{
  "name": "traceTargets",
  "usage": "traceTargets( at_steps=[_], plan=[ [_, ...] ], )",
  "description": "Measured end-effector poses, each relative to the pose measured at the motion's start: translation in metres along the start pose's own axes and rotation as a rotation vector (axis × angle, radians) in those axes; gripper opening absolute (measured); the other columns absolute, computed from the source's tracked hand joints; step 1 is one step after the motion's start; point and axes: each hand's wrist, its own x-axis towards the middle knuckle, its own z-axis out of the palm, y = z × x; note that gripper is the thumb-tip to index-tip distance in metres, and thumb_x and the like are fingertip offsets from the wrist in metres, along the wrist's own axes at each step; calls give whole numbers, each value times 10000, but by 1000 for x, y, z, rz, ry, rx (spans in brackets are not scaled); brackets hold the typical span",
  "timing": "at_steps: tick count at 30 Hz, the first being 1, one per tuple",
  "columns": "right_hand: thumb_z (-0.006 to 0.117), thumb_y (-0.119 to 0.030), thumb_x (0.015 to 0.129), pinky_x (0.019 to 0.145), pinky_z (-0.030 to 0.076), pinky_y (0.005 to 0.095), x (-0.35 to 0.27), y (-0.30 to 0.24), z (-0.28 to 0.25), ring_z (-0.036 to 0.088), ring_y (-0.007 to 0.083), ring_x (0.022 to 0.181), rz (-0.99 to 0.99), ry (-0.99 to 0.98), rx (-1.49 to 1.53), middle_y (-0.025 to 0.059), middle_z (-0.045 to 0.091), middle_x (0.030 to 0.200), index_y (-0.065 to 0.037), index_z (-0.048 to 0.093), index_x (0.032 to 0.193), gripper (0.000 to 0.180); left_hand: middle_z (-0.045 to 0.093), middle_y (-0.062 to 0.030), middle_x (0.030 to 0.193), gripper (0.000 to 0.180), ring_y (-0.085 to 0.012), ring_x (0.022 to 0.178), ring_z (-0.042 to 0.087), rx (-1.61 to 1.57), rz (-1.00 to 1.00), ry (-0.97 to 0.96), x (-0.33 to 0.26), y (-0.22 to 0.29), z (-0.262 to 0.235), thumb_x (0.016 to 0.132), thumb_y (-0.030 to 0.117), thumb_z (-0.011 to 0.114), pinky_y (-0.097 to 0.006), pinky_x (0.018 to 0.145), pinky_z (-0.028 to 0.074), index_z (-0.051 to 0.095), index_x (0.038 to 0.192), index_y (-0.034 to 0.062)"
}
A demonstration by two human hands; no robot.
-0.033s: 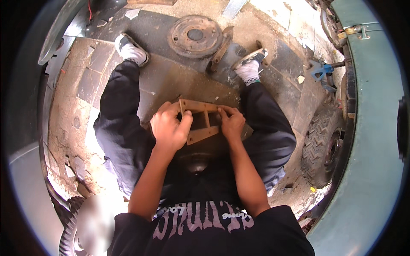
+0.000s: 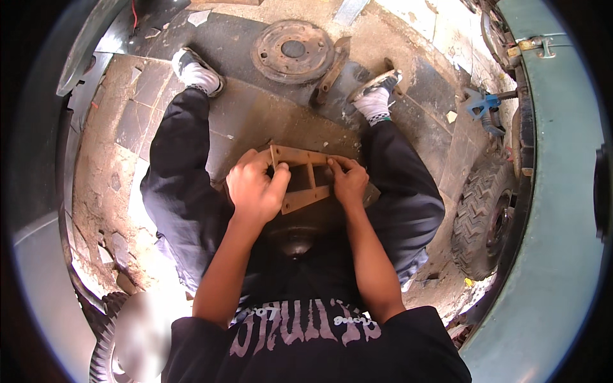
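A tan, tapered frame-like bracket (image 2: 299, 156) with holes along its two long bars and a crossbar is held level between my knees. My left hand (image 2: 253, 185) grips its wider end, thumb bent over the edge. At the narrower end, my right hand (image 2: 350, 184) pinches the bracket between thumb and fingers. Just below it, in shadow between my thighs, shows a dark, rounded metal part (image 2: 297, 239); what it belongs to is hidden by my hands and clothes.
A rusty round wheel plate (image 2: 292, 71) and a curved rusty metal strip (image 2: 331, 78) lie ahead between my feet. To the right are a treaded tyre (image 2: 476, 214), a blue metal tool (image 2: 482, 104) and a green panel (image 2: 568, 191). Another tyre (image 2: 102, 348) stands at lower left.
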Motion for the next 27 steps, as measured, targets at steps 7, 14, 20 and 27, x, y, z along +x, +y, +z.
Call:
traceTargets(
  at_steps=[7,14,20,27],
  plan=[
    [837,-321,946,855,575,472,3,-6,-8,769,395,944,21,-23,-63,180,802,1017,-117,880,1066,242,668,-168,767,186,-380,708,658,-20,-19,15,5,3,3,872,249,710,-516,653,517,806,910,94],
    [844,-309,960,861,590,380,3,-5,-10,809,265,943,18,-72,-5,148,839,1021,-89,875,1114,271,667,-162,752,182,-373,695,654,-7,8,20,4,-2,4,866,253,719,-513,642,515,802,900,94],
    [835,-315,952,840,570,440,5,-15,-13,769,340,915,-9,-44,-108,155,786,975,-130,882,1099,242,665,-163,749,186,-377,693,654,-32,48,37,2,0,4,866,255,722,-508,627,514,802,906,92],
    [823,-328,956,842,564,462,5,-14,-10,758,360,925,29,-34,-54,164,777,972,-126,882,1086,247,676,-164,764,184,-378,692,654,-30,38,32,5,-2,6,872,251,718,-500,630,519,804,914,94]
  ],
)
